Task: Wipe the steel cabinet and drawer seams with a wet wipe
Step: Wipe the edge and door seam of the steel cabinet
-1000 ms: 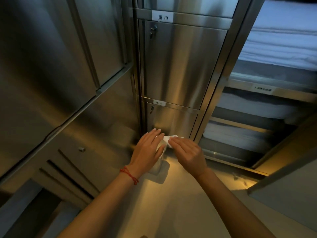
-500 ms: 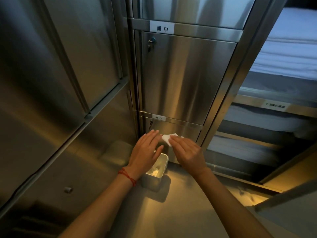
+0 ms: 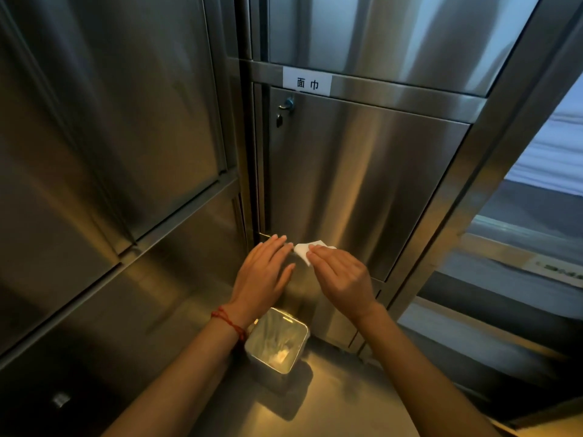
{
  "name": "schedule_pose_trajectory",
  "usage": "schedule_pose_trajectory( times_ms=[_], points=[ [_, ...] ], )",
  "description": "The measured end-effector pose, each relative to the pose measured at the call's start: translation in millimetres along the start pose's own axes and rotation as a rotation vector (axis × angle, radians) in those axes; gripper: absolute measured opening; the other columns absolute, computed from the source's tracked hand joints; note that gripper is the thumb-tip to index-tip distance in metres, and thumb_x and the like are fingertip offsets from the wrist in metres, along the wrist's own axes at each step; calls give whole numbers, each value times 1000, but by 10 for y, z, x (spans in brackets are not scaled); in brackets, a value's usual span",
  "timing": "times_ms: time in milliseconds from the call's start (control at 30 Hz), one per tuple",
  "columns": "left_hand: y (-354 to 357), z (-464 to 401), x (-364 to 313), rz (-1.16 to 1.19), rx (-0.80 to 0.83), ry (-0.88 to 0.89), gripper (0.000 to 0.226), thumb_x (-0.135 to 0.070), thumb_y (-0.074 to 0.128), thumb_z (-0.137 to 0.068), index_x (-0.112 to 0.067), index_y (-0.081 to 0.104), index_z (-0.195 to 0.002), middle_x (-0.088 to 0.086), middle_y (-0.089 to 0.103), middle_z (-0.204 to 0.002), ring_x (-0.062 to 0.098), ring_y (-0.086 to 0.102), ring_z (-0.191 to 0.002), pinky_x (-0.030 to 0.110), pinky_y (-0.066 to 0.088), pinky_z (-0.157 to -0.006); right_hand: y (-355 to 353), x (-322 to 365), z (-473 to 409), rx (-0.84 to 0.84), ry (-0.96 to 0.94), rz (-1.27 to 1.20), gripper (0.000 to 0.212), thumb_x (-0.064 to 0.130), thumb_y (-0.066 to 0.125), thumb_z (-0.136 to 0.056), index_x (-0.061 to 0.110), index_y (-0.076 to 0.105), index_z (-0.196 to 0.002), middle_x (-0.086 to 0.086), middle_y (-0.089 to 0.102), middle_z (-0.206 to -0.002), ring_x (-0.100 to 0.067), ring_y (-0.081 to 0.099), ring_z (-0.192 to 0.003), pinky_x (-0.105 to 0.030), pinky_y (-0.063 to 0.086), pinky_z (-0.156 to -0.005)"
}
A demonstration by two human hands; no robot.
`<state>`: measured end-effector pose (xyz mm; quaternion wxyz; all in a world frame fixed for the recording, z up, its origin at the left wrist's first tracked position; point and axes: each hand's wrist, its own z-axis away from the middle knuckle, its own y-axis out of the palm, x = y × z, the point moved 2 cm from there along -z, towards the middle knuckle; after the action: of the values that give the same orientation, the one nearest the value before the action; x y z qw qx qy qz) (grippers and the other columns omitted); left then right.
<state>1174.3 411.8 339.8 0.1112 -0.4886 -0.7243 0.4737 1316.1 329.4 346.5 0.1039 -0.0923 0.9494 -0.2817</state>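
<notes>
Wet wipe [image 3: 303,251] — crumpled white, right hand [image 3: 339,277] grip pinching it on brushed-steel cabinet door [image 3: 356,190]; left hand [image 3: 263,275] flat, fingers straight.

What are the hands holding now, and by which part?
The right hand holds the wipe by its near edge, against the cabinet door. The left hand holds nothing, fingers straight.
</notes>
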Motion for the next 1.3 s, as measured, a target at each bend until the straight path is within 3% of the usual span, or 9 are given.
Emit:
schedule_pose_trajectory(
  times_ms=[167, 533, 900, 1133, 1300],
  points=[
    [75, -225, 46, -24, 13, -38, 42, -19, 63, -87, -6, 54, -126, 13, 53, -131, 26, 46, -126, 36, 24, -106, 107, -225, -98, 20, -28, -24, 32, 7, 84, -67, -2, 73, -95, -17, 71, -98, -25, 70, -90, -37, 59, -70],
    [73, -706, 336, -34, -19, -15, 42, -19, 63, -87, -5, 54, -126, 13, 54, -131, 27, 47, -125, 38, 25, -104, 378, -476, -432, 17, -28, -20, 38, 11, 87, -61, -2, 73, -93, -16, 72, -95, -25, 70, -87, -35, 59, -70],
    [-136, -1374, 884, 1, -71, 68, 43, -22, 57, -91, -7, 50, -130, 11, 48, -137, 23, 40, -130, 33, 22, -107, 841, -679, -1103, -88, 12, 36, 30, 8, 81, -70, -3, 71, -96, -16, 71, -96, -26, 70, -89, -35, 58, -74],
    [-263, -1772, 1141, 48, -123, 118, 42, -18, 60, -89, -3, 52, -128, 15, 51, -133, 29, 43, -128, 38, 29, -106, 1067, -769, -1473, -135, 23, 84, 29, 6, 79, -71, -3, 71, -97, -17, 71, -96, -26, 70, -89, -37, 59, -72],
    [-307, -1980, 1225, 112, -140, 121, 41, -15, 58, -90, -1, 51, -128, 17, 49, -134, 31, 42, -129, 43, 33, -106, 1101, -854, -1665, -163, 25, 118, 22, 11, 66, -81, -3, 71, -98, -17, 71, -97, -26, 70, -90, -36, 58, -74]
  ],
)
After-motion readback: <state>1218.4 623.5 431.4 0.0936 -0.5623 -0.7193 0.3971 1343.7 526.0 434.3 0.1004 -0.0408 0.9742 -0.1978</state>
